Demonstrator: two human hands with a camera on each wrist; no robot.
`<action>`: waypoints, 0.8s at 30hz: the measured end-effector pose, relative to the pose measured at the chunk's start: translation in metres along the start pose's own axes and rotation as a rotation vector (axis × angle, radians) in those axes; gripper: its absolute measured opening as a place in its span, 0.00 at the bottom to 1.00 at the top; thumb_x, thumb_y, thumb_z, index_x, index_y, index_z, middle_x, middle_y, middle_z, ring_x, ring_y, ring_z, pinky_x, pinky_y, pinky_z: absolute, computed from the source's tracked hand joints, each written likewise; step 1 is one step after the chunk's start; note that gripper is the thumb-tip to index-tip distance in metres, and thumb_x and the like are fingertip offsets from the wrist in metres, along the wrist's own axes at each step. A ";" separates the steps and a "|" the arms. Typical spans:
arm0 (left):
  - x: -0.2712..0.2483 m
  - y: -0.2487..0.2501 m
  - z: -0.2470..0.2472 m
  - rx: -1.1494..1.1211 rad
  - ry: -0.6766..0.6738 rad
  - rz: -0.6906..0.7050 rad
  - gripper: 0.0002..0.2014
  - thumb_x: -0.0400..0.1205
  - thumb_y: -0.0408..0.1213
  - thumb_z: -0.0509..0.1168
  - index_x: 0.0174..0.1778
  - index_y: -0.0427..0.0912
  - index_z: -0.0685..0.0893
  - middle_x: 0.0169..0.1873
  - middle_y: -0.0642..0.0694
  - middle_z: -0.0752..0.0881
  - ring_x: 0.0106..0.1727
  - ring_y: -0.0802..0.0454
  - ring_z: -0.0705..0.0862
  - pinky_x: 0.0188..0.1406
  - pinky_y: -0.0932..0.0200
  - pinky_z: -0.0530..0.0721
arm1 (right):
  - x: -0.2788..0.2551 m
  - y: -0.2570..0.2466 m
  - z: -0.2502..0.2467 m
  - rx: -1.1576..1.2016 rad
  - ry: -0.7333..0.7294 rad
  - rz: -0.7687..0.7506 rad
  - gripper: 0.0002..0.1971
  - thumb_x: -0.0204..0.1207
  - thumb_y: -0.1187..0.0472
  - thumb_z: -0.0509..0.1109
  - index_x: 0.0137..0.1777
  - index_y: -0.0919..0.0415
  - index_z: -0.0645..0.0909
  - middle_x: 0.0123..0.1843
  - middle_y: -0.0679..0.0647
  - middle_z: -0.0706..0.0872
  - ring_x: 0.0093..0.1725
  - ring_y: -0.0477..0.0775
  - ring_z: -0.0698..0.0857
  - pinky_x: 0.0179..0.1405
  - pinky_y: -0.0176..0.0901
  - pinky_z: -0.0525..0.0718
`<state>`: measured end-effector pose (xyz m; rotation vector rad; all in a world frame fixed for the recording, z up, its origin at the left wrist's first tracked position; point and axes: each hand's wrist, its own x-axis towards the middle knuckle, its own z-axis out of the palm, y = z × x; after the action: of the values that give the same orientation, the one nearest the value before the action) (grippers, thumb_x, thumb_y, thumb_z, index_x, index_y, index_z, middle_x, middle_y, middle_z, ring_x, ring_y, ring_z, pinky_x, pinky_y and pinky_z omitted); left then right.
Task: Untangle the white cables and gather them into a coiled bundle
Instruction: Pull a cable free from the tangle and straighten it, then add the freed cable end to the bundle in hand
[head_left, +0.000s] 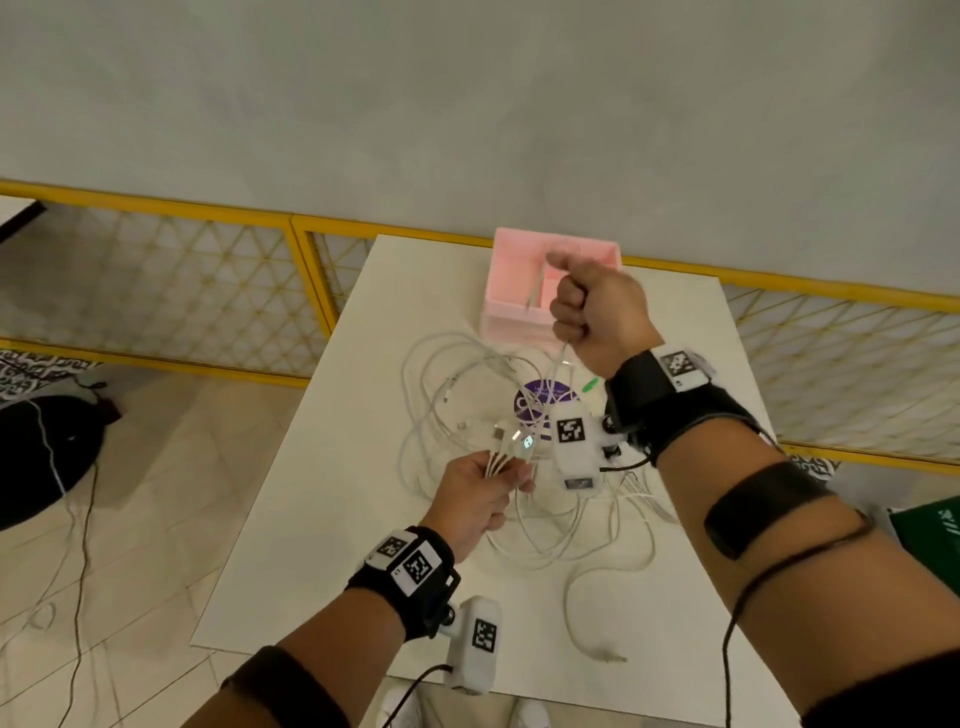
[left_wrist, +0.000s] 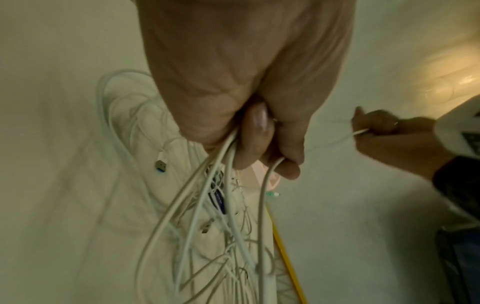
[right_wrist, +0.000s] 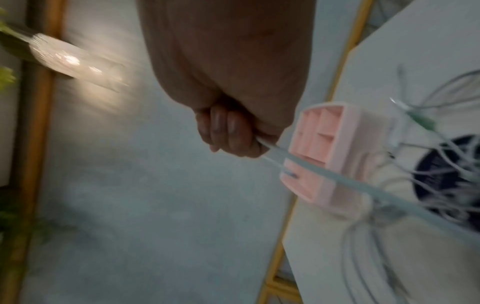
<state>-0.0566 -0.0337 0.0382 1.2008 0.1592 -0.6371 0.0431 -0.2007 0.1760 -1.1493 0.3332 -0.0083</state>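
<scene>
The left hand (head_left: 475, 499) grips several white cables (head_left: 545, 525) just behind their plugs; the raised right hand (head_left: 597, 317) fists one strand. Below both grips, the tangle sprawls on the white surface (head_left: 311, 545), before a pink organizer (head_left: 511, 280).

White cables (head_left: 540, 535): smooth plastic sheath, metal plug tips. Table (head_left: 322, 545): matt white. Organizer box (head_left: 511, 291): pink plastic. Railing (head_left: 156, 205): yellow-painted metal.

Pink box (head_left: 524, 283) and purple disc (head_left: 540, 401) on table (head_left: 322, 545).
</scene>
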 end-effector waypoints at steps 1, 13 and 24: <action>0.000 -0.001 0.000 -0.009 0.007 -0.010 0.03 0.83 0.31 0.71 0.44 0.39 0.86 0.37 0.41 0.88 0.20 0.60 0.62 0.16 0.66 0.60 | -0.002 -0.009 0.001 -0.043 -0.029 -0.032 0.12 0.88 0.62 0.55 0.58 0.62 0.80 0.25 0.48 0.66 0.21 0.46 0.60 0.18 0.34 0.57; 0.026 0.046 -0.003 -0.264 0.145 0.034 0.13 0.91 0.40 0.60 0.51 0.34 0.84 0.50 0.35 0.92 0.19 0.59 0.62 0.15 0.67 0.62 | -0.035 0.031 -0.054 -0.577 -0.167 -0.141 0.11 0.88 0.62 0.62 0.57 0.66 0.86 0.23 0.53 0.67 0.21 0.48 0.62 0.20 0.34 0.59; 0.041 0.064 -0.006 -0.463 0.205 0.020 0.14 0.92 0.41 0.55 0.51 0.41 0.84 0.28 0.50 0.81 0.21 0.59 0.62 0.14 0.67 0.61 | -0.072 0.092 -0.100 -0.987 -0.533 0.225 0.10 0.84 0.64 0.67 0.49 0.62 0.90 0.22 0.46 0.72 0.23 0.46 0.68 0.23 0.35 0.65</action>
<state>0.0126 -0.0297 0.0705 0.8152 0.4422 -0.4268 -0.0664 -0.2390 0.0758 -2.0111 -0.0412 0.7179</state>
